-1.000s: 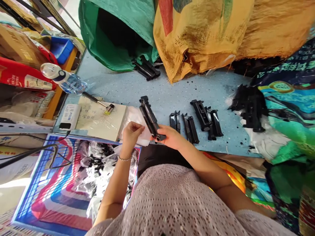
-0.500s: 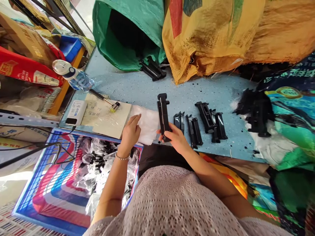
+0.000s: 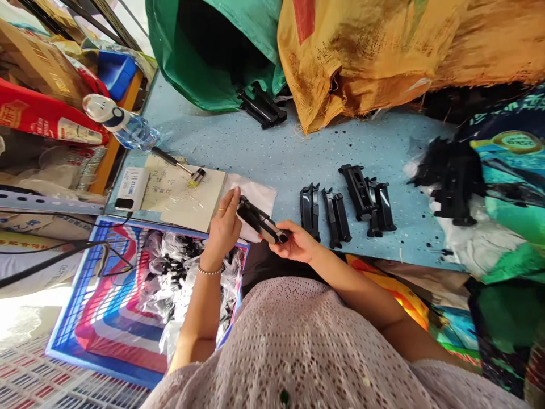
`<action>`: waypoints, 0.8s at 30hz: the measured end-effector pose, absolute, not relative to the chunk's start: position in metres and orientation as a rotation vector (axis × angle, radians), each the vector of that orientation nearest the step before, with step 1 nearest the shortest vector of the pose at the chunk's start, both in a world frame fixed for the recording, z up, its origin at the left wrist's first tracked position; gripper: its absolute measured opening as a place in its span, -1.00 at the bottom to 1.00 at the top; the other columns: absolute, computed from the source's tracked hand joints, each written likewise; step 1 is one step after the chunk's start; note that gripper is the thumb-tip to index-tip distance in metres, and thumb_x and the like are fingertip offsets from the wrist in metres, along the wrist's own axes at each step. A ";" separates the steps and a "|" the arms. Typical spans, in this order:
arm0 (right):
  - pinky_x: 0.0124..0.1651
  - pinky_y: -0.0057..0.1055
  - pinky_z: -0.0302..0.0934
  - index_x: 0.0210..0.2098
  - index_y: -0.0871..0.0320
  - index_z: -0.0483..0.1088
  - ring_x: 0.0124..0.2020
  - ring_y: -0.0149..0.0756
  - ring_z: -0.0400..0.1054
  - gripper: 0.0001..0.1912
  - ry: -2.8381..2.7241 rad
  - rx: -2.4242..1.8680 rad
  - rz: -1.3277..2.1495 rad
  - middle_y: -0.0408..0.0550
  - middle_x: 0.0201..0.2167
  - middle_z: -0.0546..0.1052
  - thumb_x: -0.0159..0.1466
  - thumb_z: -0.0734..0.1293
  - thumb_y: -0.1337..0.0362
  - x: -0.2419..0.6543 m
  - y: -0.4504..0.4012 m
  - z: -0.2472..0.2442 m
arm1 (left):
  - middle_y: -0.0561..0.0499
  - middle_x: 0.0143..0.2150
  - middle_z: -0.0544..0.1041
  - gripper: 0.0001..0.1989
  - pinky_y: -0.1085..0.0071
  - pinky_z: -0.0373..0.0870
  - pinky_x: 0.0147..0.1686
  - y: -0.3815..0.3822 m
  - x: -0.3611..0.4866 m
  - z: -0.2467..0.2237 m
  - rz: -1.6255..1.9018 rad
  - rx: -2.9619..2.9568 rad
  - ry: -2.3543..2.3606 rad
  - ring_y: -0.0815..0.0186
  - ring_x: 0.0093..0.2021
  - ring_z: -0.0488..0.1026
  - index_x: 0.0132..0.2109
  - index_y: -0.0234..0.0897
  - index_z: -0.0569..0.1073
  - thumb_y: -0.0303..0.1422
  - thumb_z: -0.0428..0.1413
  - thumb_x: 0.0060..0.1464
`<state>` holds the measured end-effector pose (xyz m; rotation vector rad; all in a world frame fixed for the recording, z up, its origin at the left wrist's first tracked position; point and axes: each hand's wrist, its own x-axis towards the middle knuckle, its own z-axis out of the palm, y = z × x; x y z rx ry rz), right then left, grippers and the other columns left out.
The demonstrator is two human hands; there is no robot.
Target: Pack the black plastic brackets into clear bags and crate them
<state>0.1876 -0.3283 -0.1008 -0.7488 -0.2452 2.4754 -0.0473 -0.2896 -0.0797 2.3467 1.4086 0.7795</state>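
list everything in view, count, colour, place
table: 1, blue, centre
held part: 1, black, right hand
loose parts: several, black, on table
card: 1, cream, table's left
sheeting: uncountable, white, beside card
tool: 1, black-handled, on card
box: 1, white, beside card
bottle: 1, clear, left
basket: 1, blue, lower left
wrapped parts: many, black, in basket
sack: 1, green, top
sacking: uncertain, orange, top right
left hand: 1, bare, near held part
right hand: 1, bare, gripping held part

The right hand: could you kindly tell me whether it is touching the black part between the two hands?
Touching. The head view shows the right hand holding the near end of the black part in its fingers.
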 end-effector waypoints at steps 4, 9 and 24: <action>-0.71 -0.58 0.00 -0.38 0.16 0.38 -0.68 -0.48 0.24 -0.66 -0.530 -0.937 2.283 -0.13 -0.61 0.48 0.20 0.38 -0.01 0.188 -0.322 -0.097 | -0.26 0.49 0.18 -0.17 0.09 0.45 0.31 -0.299 -0.034 -0.071 0.739 2.402 1.320 0.03 0.45 0.25 0.55 -0.12 -0.08 -0.69 -0.11 0.23; -0.65 -0.50 0.06 -0.31 0.13 0.36 -0.68 -0.42 0.25 -0.65 -1.062 -1.279 1.855 -0.22 -0.64 0.40 0.32 0.30 -0.06 0.187 -0.317 -0.088 | -0.23 0.48 0.20 -0.15 0.11 0.40 0.36 -0.318 -0.004 -0.064 0.677 2.421 0.870 0.12 0.45 0.24 0.56 -0.12 -0.15 -0.69 -0.12 0.22; 0.40 0.16 0.06 0.12 0.06 0.53 0.43 0.01 0.17 -0.48 -2.377 -1.348 0.740 0.04 0.31 0.44 0.34 0.15 0.56 0.287 -0.270 -0.074 | -0.01 -0.16 0.73 -0.75 0.32 0.60 -0.29 -0.397 -0.232 -0.040 -0.071 1.635 1.519 0.08 -0.21 0.68 -0.15 -0.03 0.66 -0.18 0.23 -0.02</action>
